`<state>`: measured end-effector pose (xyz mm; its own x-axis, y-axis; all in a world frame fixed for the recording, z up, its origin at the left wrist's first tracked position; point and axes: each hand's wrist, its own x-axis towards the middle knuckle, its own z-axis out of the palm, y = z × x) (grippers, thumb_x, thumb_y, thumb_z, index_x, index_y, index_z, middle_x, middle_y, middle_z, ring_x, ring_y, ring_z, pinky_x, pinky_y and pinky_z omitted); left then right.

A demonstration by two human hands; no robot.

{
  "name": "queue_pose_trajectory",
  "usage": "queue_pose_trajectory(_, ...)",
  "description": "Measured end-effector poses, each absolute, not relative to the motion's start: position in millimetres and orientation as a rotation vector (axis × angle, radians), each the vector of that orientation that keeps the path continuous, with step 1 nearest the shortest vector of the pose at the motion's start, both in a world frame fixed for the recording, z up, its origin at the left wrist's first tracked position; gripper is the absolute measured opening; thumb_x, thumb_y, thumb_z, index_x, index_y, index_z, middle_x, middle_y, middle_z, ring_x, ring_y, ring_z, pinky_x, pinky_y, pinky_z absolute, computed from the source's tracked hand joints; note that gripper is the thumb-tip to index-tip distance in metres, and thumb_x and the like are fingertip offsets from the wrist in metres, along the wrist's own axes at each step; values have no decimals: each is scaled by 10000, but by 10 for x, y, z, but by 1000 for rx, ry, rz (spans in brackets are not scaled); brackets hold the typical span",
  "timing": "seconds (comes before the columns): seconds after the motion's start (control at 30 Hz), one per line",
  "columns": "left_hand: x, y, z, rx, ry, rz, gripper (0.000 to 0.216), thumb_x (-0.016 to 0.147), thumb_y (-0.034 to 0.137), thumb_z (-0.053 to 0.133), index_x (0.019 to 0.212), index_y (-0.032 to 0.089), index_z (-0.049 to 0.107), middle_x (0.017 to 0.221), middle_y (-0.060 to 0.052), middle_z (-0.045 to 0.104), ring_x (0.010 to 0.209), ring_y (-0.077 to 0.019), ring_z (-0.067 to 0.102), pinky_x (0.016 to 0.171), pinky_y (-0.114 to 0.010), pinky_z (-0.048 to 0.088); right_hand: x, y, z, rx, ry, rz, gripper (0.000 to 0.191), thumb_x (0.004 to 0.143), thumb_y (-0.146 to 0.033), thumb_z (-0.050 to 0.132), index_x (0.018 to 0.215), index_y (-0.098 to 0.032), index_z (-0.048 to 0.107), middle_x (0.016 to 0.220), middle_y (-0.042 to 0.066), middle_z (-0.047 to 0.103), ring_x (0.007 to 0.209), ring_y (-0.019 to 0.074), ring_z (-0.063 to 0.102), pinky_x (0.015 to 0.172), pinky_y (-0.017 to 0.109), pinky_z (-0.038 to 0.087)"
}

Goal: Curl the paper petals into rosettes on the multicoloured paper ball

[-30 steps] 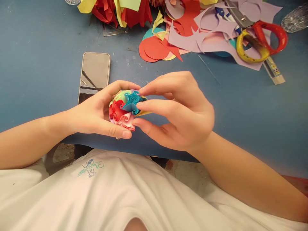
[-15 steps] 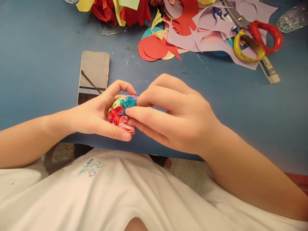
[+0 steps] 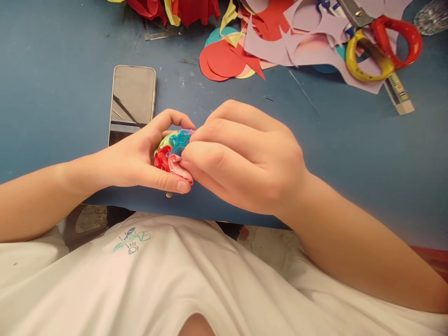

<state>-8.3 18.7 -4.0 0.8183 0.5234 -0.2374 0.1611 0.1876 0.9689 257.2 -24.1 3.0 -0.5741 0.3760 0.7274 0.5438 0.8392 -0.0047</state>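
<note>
Wrapped round the left side of a small ball of curled paper flowers (image 3: 181, 140) is my left hand (image 3: 140, 158), its thumb below and index finger above. Blue, red, pink and green coiled paper shows on the ball. From the right, my right hand (image 3: 248, 156) is closed with its fingertips pressed against the ball's blue and pink part; whatever the fingertips pinch is hidden. Under my left thumb, a tiny gold-coloured bead or pin head (image 3: 169, 195) shows against the table edge.
A phone (image 3: 133, 100) lies behind my left hand. Red paper circles (image 3: 222, 60), purple paper scraps (image 3: 269, 44) and scissors (image 3: 371, 60) with red and yellow handles lie toward the back. A small labelled strip (image 3: 400, 95) sticks out under them. The blue table's (image 3: 66, 93) front edge is near my shirt.
My right fingers have curled in more tightly at the ball. The pink paper has changed shape slightly, and the gold-coloured speck now shows below my left thumb. The whole view has shifted a little.
</note>
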Motion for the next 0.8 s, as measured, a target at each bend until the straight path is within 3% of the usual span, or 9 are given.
queue_pose_trajectory(0.1, -81, 223, -87, 1440, 564, 281, 811, 1063, 422, 1129, 1536, 297, 482, 1053, 47, 849, 821, -246, 929, 736, -413, 813, 2532, -274, 3, -702, -2203, -192, 399, 1229, -101, 707, 905, -294, 841, 821, -20, 741, 795, 200, 667, 663, 388, 564)
queue_pose_trajectory(0.23, -58, 213, -128, 1379, 505, 331, 826, 1073, 640, 1110, 1480, 283, 487, 992, 54, 835, 796, -242, 911, 692, -399, 796, 2579, -257, -66, -883, -2197, 135, 431, 1316, -276, 630, 971, -322, 884, 890, -50, 788, 860, 156, 768, 779, 330, 675)
queue_pose_trajectory(0.37, -54, 225, -150, 1279, 445, 335, 808, 1071, 546, 1138, 1470, 286, 484, 961, 67, 845, 836, -234, 910, 727, -422, 830, 2629, -173, -136, -857, -2226, 79, 484, 1350, -390, 608, 979, -328, 914, 916, -76, 844, 894, 133, 802, 816, 323, 697)
queue_pose_trajectory(0.47, -62, 248, -156, 1209, 468, 350, 775, 1083, 524, 1135, 1469, 285, 507, 986, 59, 865, 847, -231, 917, 741, -405, 829, 2610, -186, -116, -694, -2111, -101, 455, 1291, -174, 637, 918, -304, 861, 895, -92, 862, 870, 123, 774, 745, 293, 642)
queue_pose_trajectory(0.6, -66, 257, -190, 1135, 435, 445, 569, 1189, 450, 1035, 1422, 293, 541, 986, 61, 871, 861, -209, 923, 700, -314, 772, 2579, -332, 14, -757, -2020, 69, 326, 1157, 15, 791, 1021, -278, 833, 957, -73, 906, 895, 147, 792, 848, 313, 696)
queue_pose_trajectory(0.63, -64, 251, -206, 1137, 408, 472, 541, 1199, 406, 1021, 1413, 300, 535, 975, 70, 869, 864, -215, 934, 704, -320, 776, 2574, -374, 46, -860, -2042, 111, 315, 1151, 6, 833, 1052, -293, 831, 977, -73, 905, 960, 154, 826, 870, 294, 704)
queue_pose_trajectory(0.7, -55, 231, -236, 1159, 396, 527, 533, 1189, 353, 1016, 1405, 312, 531, 963, 83, 866, 847, -231, 947, 727, -357, 796, 2567, -450, 92, -855, -1987, 35, 249, 1143, -57, 901, 1172, -299, 849, 960, -66, 891, 897, 153, 784, 821, 275, 694)
queue_pose_trajectory(0.8, -34, 195, -259, 1216, 410, 587, 524, 1172, 325, 1008, 1402, 312, 537, 1010, 56, 895, 857, -261, 967, 754, -404, 819, 2564, -550, 127, -1086, -2025, 157, 250, 1184, -209, 894, 1362, -378, 842, 1054, -41, 927, 1040, 235, 857, 963, 375, 756)
